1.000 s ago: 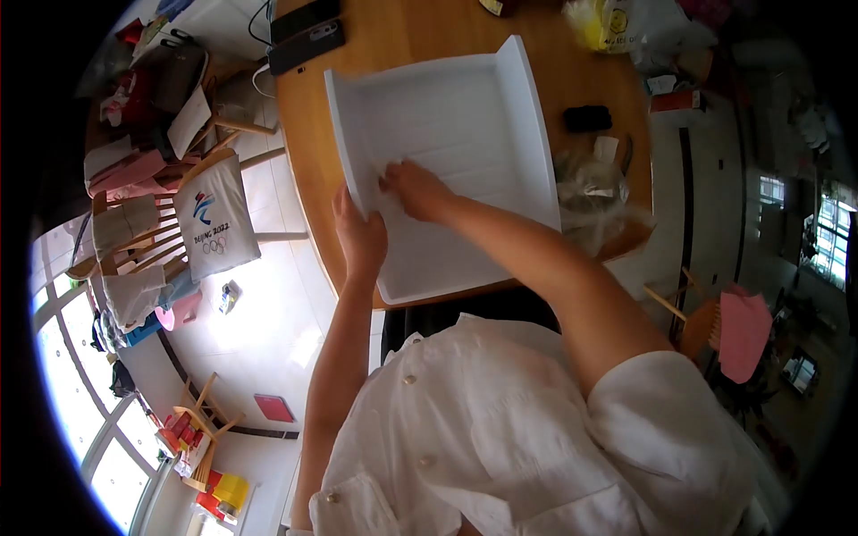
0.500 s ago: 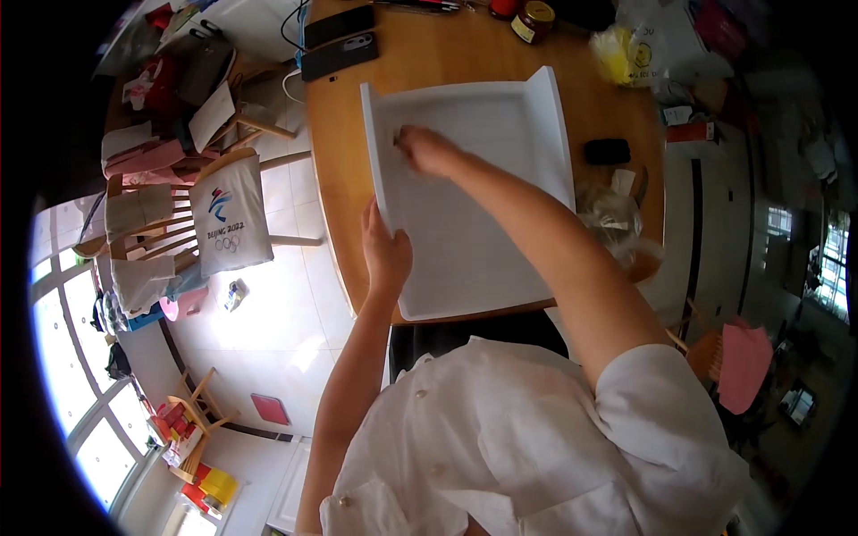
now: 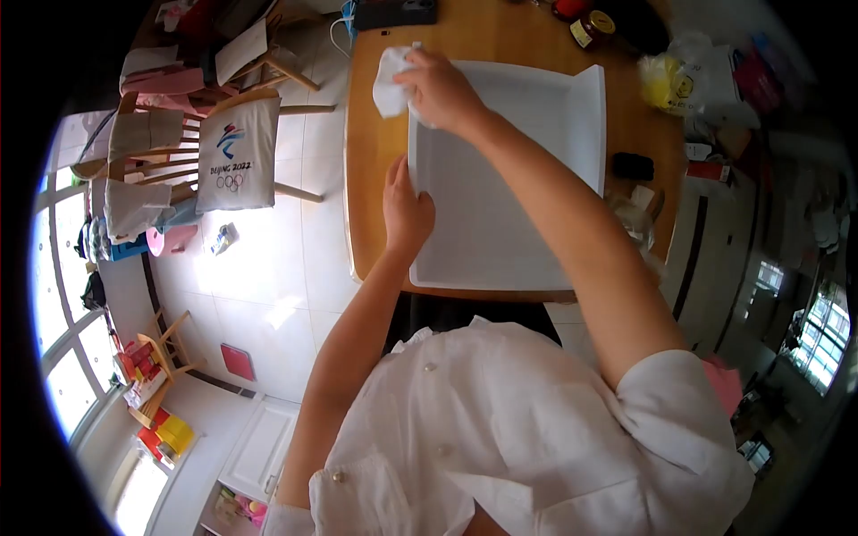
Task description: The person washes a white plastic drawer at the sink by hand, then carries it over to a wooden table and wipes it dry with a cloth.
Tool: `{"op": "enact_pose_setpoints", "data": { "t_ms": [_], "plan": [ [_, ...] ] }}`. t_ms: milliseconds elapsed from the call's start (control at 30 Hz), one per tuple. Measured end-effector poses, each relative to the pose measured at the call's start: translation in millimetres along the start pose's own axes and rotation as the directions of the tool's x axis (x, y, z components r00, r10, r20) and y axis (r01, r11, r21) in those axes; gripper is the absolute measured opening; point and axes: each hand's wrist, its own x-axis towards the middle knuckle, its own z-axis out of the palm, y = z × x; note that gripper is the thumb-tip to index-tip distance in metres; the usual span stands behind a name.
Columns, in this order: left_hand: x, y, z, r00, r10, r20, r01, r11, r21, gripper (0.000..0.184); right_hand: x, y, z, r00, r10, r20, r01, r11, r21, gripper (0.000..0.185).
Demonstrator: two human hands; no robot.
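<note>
A large white tray (image 3: 500,223) with raised side walls lies on the wooden table (image 3: 380,147). My left hand (image 3: 408,214) grips its left wall near the middle, thumb on the inside and fingers outside. At the far left corner, my right hand (image 3: 444,93) is closed on a white cloth (image 3: 391,85). The cloth drapes over the top of that wall and hangs to its outer side. Part of the corner is hidden behind my right hand and the cloth.
Beyond the tray are a dark phone (image 3: 407,12) and a jar (image 3: 593,30). A black object (image 3: 633,166) and a clear plastic bag (image 3: 633,219) lie to the right, with more bags (image 3: 684,80) farther back. A chair with a printed cloth bag (image 3: 237,156) stands left.
My right hand has moved from inside the tray to its far left corner, and the white cloth now shows plainly. My left hand stays on the left wall. The whole view has shifted.
</note>
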Motion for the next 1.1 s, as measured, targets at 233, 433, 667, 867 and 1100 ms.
{"op": "enact_pose_setpoints", "data": {
  "t_ms": [233, 433, 667, 867, 1100],
  "plan": [
    [-2, -14, -9, 0.921, -0.160, 0.355, 0.335, 0.789, -0.515, 0.051, -88, -44, -21, 0.959, 0.160, 0.234, -0.237, 0.905, 0.354, 0.042],
    [2, -23, -40, 0.819, -0.104, 0.564, 0.557, -0.091, -0.826, 0.072, -116, -53, -18, 0.973, 0.108, 0.204, -0.187, 0.887, 0.423, 0.040],
    [10, -10, -39, 0.813, -0.102, 0.573, 0.580, 0.233, -0.781, 0.089, -213, -45, -40, 0.616, 0.001, 0.788, -0.297, 0.926, 0.231, 0.031],
    [-49, -26, -23, 0.901, -0.350, 0.255, 0.418, 0.860, -0.293, 0.077, -181, -18, -48, 0.859, 0.118, 0.499, -0.183, 0.980, 0.083, 0.014],
    [-123, -22, 1, 0.831, -0.431, 0.350, 0.534, 0.796, -0.286, 0.064, -202, -22, -33, 0.419, -0.285, 0.862, 0.316, 0.936, 0.156, 0.014]
  ]
}}
